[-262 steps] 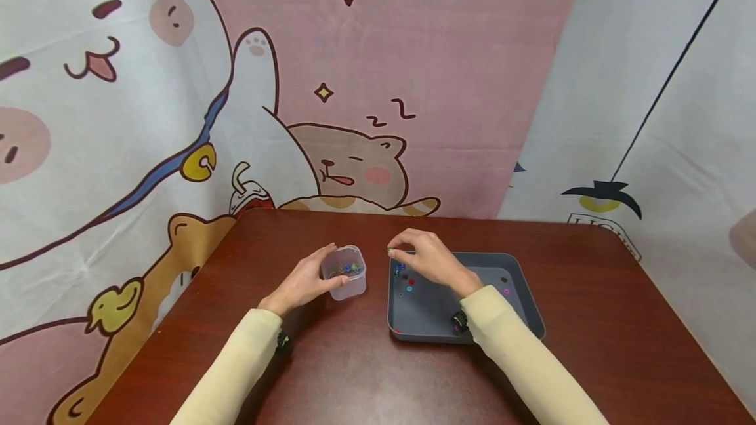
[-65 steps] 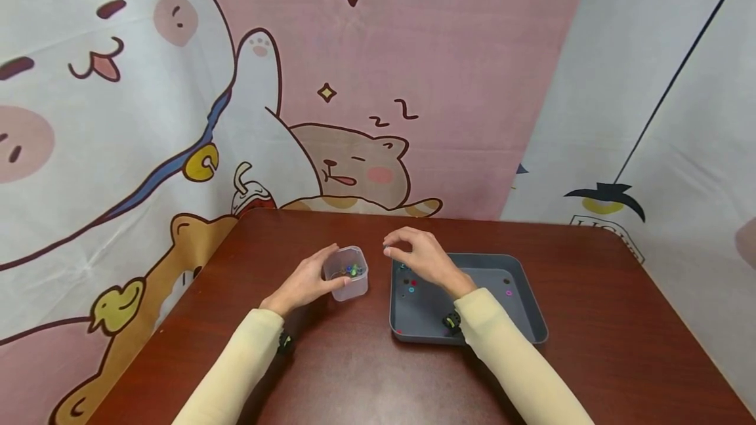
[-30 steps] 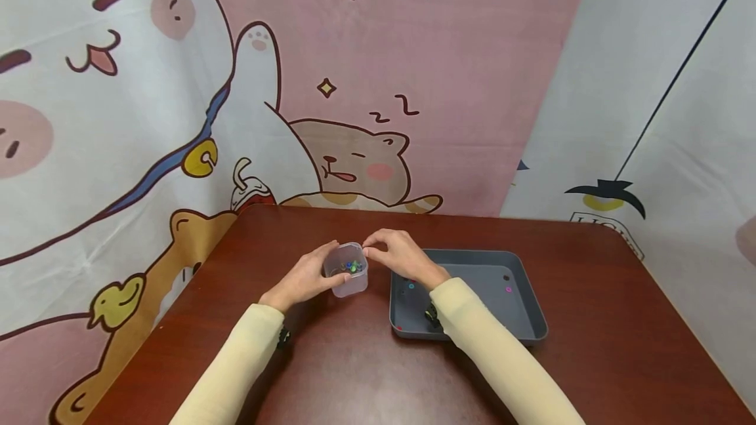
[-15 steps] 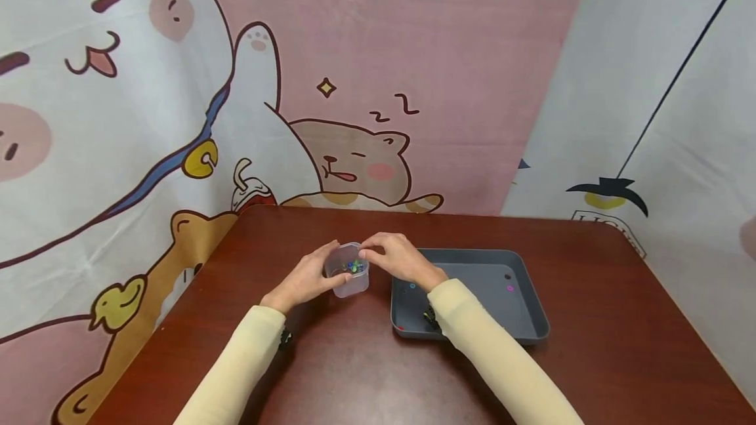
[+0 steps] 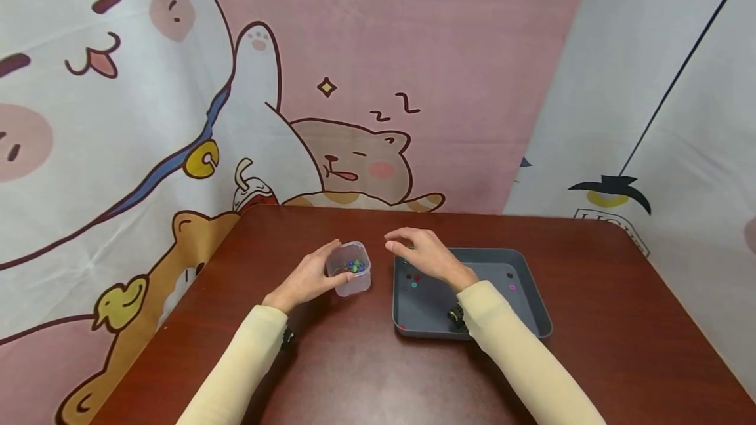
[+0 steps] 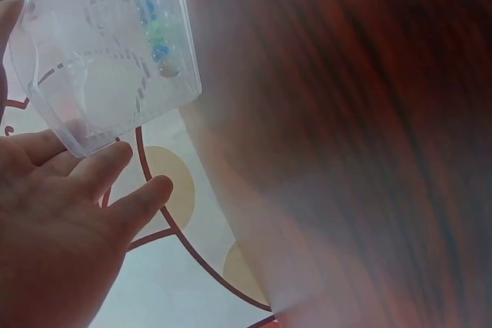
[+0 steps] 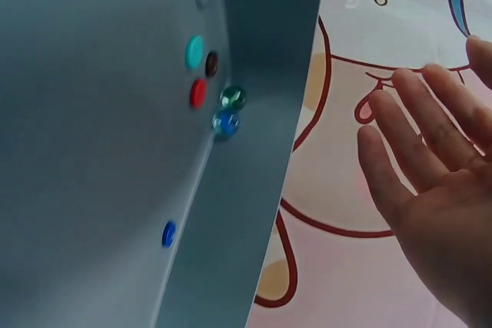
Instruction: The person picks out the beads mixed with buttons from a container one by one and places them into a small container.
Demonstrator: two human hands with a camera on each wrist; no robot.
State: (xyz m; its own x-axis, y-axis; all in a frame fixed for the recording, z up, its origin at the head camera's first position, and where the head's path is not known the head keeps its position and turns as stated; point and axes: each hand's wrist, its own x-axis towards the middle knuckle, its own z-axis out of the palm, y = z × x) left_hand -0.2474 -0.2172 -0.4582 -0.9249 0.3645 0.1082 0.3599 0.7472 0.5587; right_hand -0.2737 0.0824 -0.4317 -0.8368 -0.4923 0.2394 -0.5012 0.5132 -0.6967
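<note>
My left hand [image 5: 304, 279] holds a small clear plastic container [image 5: 353, 287], fingers behind it and thumb across its front rim. Several blue and green glass marbles [image 6: 160, 36] lie inside. My right hand [image 5: 430, 256] is over the back left edge of a grey tray [image 5: 490, 297], to the right of the container. In the right wrist view its fingers are loosely spread with nothing between them. Close by in the tray corner lie a green marble [image 7: 233, 97] and a blue marble [image 7: 225, 124], touching the wall.
Flat round buttons lie in the tray: red [image 7: 198, 93], cyan [image 7: 194, 52], dark brown [image 7: 211, 64], blue [image 7: 169, 233] and a magenta ring-shaped one [image 5: 512, 287]. The brown table [image 5: 366, 372] ends at a printed cartoon curtain [image 5: 461, 84].
My right hand, pinching a small thing earlier, went left to the container's rim and has moved back right over the tray, its fingers now apart. The left hand keeps holding the container.
</note>
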